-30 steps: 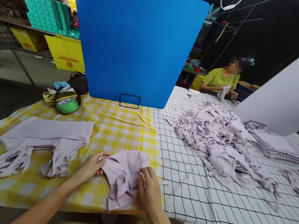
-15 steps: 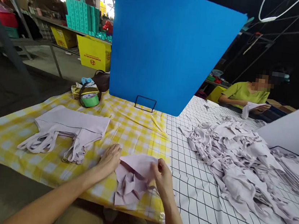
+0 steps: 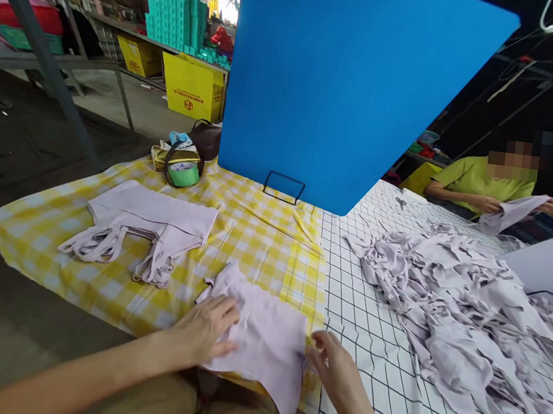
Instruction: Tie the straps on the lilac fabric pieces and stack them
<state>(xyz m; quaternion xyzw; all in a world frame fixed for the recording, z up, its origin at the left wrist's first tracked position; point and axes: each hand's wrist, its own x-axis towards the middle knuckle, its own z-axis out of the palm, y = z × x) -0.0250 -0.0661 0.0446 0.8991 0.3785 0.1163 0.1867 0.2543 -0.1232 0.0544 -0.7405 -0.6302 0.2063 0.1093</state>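
A pale lilac fabric garment (image 3: 266,327) lies spread on the yellow checked cloth in front of me, its lower right corner hanging past the table's front edge. My left hand (image 3: 211,330) rests flat on its left part with fingers spread. Close beside its right edge is my right hand (image 3: 331,361), fingers loosely curled and a little apart; I see no fabric gripped in them. To the left lies a neat stack of similar lilac tops with straps (image 3: 154,215), straps toward me.
A large heap of lilac garments (image 3: 450,309) covers much of the white grid cloth (image 3: 360,385) at right. A tall blue panel (image 3: 341,87) stands behind on a wire holder (image 3: 283,188). Green tape (image 3: 183,174) sits at back left. Across the table, a person (image 3: 491,183) handles fabric.
The garment, bunched and partly folded before, now lies flatter and extends nearer to me. My left hand has moved onto it; my right hand has come off its edge. The view has shifted left.
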